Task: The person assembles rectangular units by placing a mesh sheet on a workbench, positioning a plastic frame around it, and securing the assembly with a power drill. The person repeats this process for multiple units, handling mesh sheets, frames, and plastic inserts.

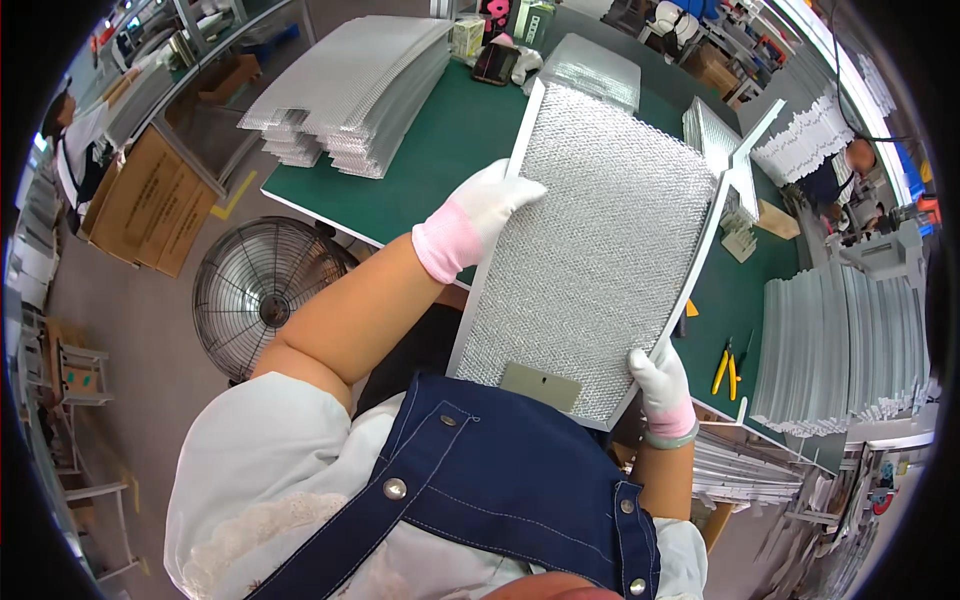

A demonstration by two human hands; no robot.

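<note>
A mesh filter panel (600,230) of silvery expanded metal is held up tilted in front of my body. Pale metal rails run along its left, right and near edges; its far edge shows bare mesh. Beyond the far right corner a pale rail (757,134) juts out; how it joins is unclear. My left hand (492,205), in a white and pink glove, is closed on the left side, thumb over the mesh. My right hand (660,385), gloved alike, grips the right rail near the close end. A grey-green plate (541,386) lies at the panel's near edge.
On the green table (400,195) stand stacked mesh sheets (365,85), a phone (495,63) and yellow-handled pliers (727,370). Stacked metal strips (840,350) line the right side. A floor fan (270,300) and a cardboard box (150,205) are at left. Other people work farther off.
</note>
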